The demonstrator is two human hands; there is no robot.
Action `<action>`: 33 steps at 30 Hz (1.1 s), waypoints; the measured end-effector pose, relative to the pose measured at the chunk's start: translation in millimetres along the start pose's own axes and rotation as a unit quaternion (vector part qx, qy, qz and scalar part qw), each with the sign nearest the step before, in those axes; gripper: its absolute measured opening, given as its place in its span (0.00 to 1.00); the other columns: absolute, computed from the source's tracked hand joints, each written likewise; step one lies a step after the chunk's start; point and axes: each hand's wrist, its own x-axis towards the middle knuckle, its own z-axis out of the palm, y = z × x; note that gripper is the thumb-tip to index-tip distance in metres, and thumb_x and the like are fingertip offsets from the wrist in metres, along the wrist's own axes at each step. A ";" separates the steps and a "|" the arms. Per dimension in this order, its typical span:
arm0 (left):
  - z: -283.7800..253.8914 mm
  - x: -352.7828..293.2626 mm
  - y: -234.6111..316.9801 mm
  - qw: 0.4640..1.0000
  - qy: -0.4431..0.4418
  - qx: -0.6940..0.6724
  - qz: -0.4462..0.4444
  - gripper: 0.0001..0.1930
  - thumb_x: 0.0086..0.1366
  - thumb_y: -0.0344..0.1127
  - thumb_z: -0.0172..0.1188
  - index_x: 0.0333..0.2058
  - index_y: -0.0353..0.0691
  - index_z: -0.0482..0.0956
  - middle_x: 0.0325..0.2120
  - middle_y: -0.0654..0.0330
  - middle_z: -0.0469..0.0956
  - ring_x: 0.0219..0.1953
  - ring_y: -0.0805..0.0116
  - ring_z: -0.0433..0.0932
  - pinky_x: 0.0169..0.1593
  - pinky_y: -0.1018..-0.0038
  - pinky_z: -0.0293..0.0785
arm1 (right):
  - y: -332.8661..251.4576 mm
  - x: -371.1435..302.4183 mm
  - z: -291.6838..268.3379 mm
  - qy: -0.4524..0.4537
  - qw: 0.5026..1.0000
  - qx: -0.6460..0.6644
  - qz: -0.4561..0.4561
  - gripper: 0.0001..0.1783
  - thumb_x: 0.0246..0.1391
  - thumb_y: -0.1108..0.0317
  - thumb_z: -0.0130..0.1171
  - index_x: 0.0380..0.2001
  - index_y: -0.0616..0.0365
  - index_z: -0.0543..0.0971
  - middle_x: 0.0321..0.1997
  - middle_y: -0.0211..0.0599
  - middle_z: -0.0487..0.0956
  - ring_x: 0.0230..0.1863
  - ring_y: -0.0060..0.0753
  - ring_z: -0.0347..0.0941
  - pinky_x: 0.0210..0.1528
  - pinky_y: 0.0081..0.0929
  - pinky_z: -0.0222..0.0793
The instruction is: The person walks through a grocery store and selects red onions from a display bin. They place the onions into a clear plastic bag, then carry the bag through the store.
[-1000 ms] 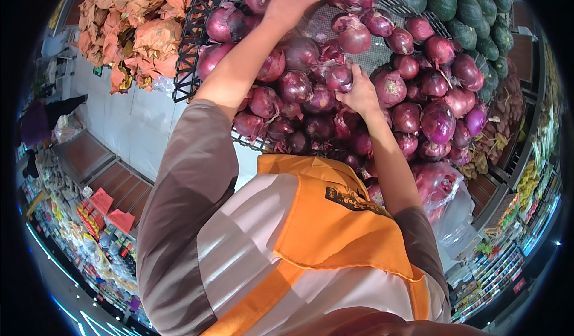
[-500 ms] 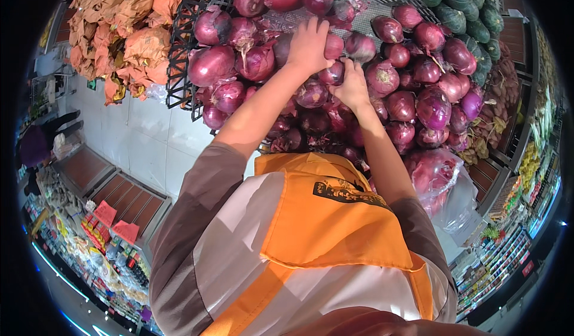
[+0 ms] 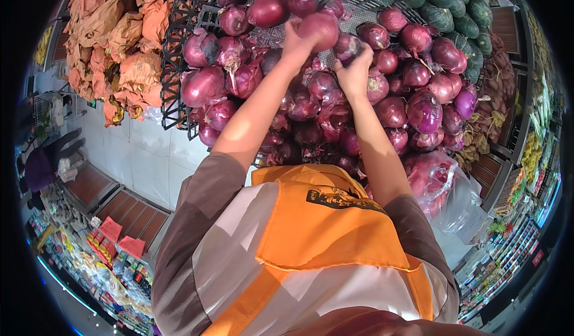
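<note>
My left hand is closed round a large red onion, lifted above the far middle of the pile. Beside it my right hand grips a smaller, darker red onion between thumb and fingers. Under and around both hands spreads a heap of loose red onions, some with papery skin and dry stem ends. The heap lies in a black plastic crate, where a grey mesh lining shows at the far side.
Paper-wrapped produce stands at the far left. Dark green squashes are heaped at the far right, with brownish-red produce nearer. A clear plastic bag of red onions sits by my right forearm. A person is at the left edge.
My left hand has picked up the large onion and raised it. My right hand has closed on the smaller onion and shifted slightly farther away. The view has shifted a little.
</note>
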 end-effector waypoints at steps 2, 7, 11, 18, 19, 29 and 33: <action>13.1 0.5 -5.7 0.965 -0.020 -0.248 -0.088 0.40 0.63 0.57 0.64 0.65 0.46 0.56 0.62 0.54 0.65 0.61 0.57 0.72 0.57 0.52 0.80 | -2.7 12.5 -6.0 -0.069 0.996 -0.048 -0.006 0.48 0.40 0.71 0.77 0.65 0.52 0.65 0.65 0.52 0.68 0.65 0.60 0.65 0.65 0.46 0.68; 32.7 2.0 -15.7 0.965 -0.015 -0.253 -0.060 0.44 0.62 0.55 0.68 0.68 0.46 0.52 0.63 0.52 0.61 0.62 0.56 0.70 0.51 0.56 0.83 | -29.2 31.3 -26.3 -0.151 0.973 -0.172 0.000 0.47 0.32 0.67 0.78 0.61 0.42 0.72 0.58 0.47 0.75 0.57 0.57 0.75 0.57 0.45 0.76; 62.0 -3.2 -27.1 0.957 -0.005 -0.288 -0.025 0.53 0.61 0.58 0.70 0.71 0.45 0.43 0.68 0.51 0.55 0.67 0.53 0.64 0.60 0.53 0.75 | -37.3 17.4 -84.9 -0.079 0.963 -0.255 -0.024 0.45 0.30 0.67 0.79 0.59 0.41 0.74 0.54 0.45 0.75 0.54 0.56 0.75 0.55 0.48 0.75; 118.3 11.9 -47.9 0.968 0.033 -0.246 0.032 0.48 0.68 0.41 0.67 0.71 0.26 0.43 0.68 0.41 0.56 0.70 0.53 0.57 0.73 0.62 0.51 | 1.6 45.6 -122.5 0.022 0.930 -0.354 -0.099 0.49 0.41 0.69 0.74 0.70 0.35 0.68 0.71 0.54 0.63 0.68 0.60 0.61 0.69 0.54 0.58; 113.7 14.9 -48.0 0.981 0.049 -0.189 0.022 0.40 0.68 0.46 0.67 0.65 0.25 0.58 0.65 0.42 0.63 0.67 0.55 0.62 0.69 0.62 0.59 | 6.3 46.9 -121.2 -0.002 0.912 -0.402 -0.085 0.49 0.44 0.63 0.74 0.71 0.40 0.65 0.74 0.58 0.58 0.71 0.63 0.56 0.72 0.59 0.52; 58.2 10.2 -44.9 0.934 0.058 -0.319 -0.151 0.49 0.60 0.38 0.73 0.68 0.30 0.47 0.58 0.49 0.66 0.52 0.58 0.72 0.60 0.54 0.72 | -19.4 36.5 -82.2 0.052 0.952 -0.267 -0.141 0.57 0.42 0.56 0.78 0.73 0.51 0.60 0.77 0.62 0.50 0.76 0.67 0.46 0.75 0.64 0.43; 16.2 0.7 -31.9 0.962 0.149 0.219 0.062 0.45 0.58 0.48 0.68 0.65 0.25 0.57 0.57 0.41 0.68 0.55 0.49 0.74 0.58 0.57 0.73 | -26.1 31.1 -60.4 -0.009 0.956 -0.197 -0.218 0.59 0.38 0.49 0.80 0.72 0.49 0.62 0.76 0.60 0.53 0.76 0.65 0.49 0.75 0.64 0.42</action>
